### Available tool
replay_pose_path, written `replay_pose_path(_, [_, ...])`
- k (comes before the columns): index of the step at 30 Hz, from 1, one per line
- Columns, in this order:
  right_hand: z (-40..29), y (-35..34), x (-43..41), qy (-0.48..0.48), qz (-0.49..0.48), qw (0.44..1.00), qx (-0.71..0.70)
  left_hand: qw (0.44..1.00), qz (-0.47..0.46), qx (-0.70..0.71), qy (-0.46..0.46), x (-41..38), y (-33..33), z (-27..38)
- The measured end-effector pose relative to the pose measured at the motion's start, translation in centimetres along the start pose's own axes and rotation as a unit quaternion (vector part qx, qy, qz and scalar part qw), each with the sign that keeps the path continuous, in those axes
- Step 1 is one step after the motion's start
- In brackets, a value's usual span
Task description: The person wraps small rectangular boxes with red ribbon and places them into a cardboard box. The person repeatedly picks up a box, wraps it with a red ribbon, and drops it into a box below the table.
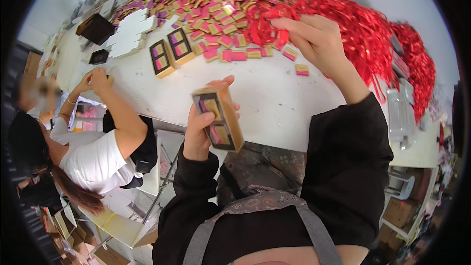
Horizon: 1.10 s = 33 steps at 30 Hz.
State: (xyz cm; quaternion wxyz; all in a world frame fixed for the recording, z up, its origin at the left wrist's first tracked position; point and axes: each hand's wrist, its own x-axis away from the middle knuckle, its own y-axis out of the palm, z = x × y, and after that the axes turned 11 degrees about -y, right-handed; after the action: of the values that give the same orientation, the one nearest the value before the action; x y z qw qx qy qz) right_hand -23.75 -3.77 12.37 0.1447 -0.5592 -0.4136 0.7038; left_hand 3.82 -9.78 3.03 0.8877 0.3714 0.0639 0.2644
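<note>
My left hand (pixel 198 127) grips a gold box (pixel 232 117) over the table's near edge, tilted so its front faces me. Two dark-framed compartments show in it, each with small gold-and-pink wrapped pieces, and my thumb lies across the front. Farther right, my right hand (pixel 312 38) reaches over a tangle of red ribbon (pixel 259 25), its fingertips pinched at the ribbon. Exactly how much ribbon lies between the fingers is hidden. Two similar gold boxes, a left one (pixel 160 59) and a right one (pixel 180 47), stand side by side on the white table (pixel 265 95).
Wrapped pieces (pixel 220 18) form a wide heap at the back. More red ribbon (pixel 353 33) is piled at right, beside clear plastic containers (pixel 399 114). White trays (pixel 128 35) and a dark box (pixel 95 28) stand at left. A co-worker (pixel 99 154) sits close on my left, hands over the table.
</note>
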Motion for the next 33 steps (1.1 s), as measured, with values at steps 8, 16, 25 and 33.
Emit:
replay_pose_path(8, [-8.1,-7.2,7.9,0.13,-0.035,0.964,-0.231,0.985,-0.039,-0.068,-0.155,-1.3,7.5,-5.8])
replay_pose_path(16, [-16.5,-6.7,13.5,0.352,0.007,0.798,-0.489,0.985,-0.008,0.026,-0.173,-0.2,9.3,-11.9])
replay_pose_path(25, [-19.1,-5.3,18.4,0.394,0.064,0.732,-0.552,0.984,0.033,-0.138,-0.105,-1.7,10.7,-10.9])
replay_pose_path(33, [-20.2,0.8,18.8,0.36,0.237,0.772,-0.467,0.994,0.066,-0.037,-0.078,-1.4,11.9,-9.3])
